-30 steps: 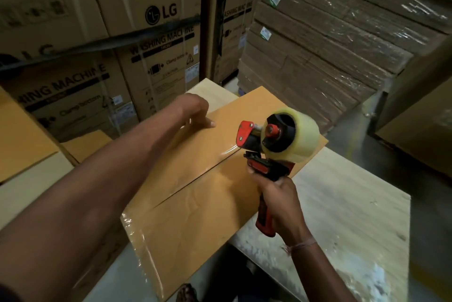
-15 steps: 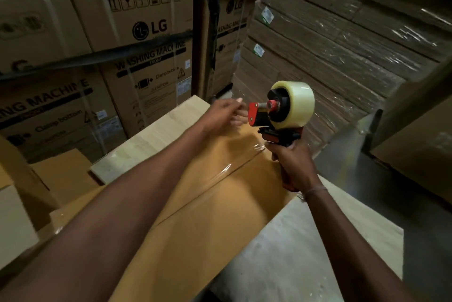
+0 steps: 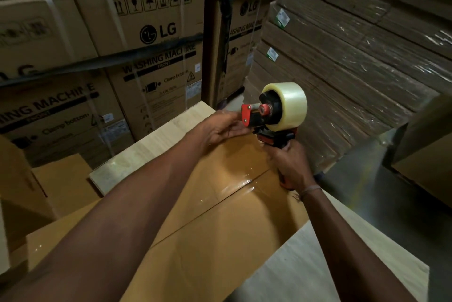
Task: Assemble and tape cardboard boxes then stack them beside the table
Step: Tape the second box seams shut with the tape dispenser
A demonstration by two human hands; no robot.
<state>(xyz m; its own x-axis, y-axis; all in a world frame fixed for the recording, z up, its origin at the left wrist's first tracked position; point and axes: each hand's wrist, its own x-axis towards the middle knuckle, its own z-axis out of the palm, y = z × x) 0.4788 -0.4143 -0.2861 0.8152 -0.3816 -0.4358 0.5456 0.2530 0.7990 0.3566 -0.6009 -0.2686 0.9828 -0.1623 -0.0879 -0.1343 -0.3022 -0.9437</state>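
Right grip point(image 3: 292, 169) clamps the red-and-black tape dispenser point(image 3: 274, 115), now carried to the far edge of the flat brown cardboard box point(image 3: 208, 240) on the pale wooden desk point(image 3: 318, 270). Left grip point(image 3: 220, 128), fingers loosely curled, has moved up to the dispenser's nose. Seam strip appears complete; cutting likely follows.

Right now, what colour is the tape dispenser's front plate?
Red, on the tape dispenser; clearest in the head view.

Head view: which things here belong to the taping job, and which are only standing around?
Job:
- tape dispenser, gripped by right hand
- cardboard box with taped seam
- left hand at the dispenser's front
- table

Standing around:
- washing machine cartons
- wrapped cardboard stacks
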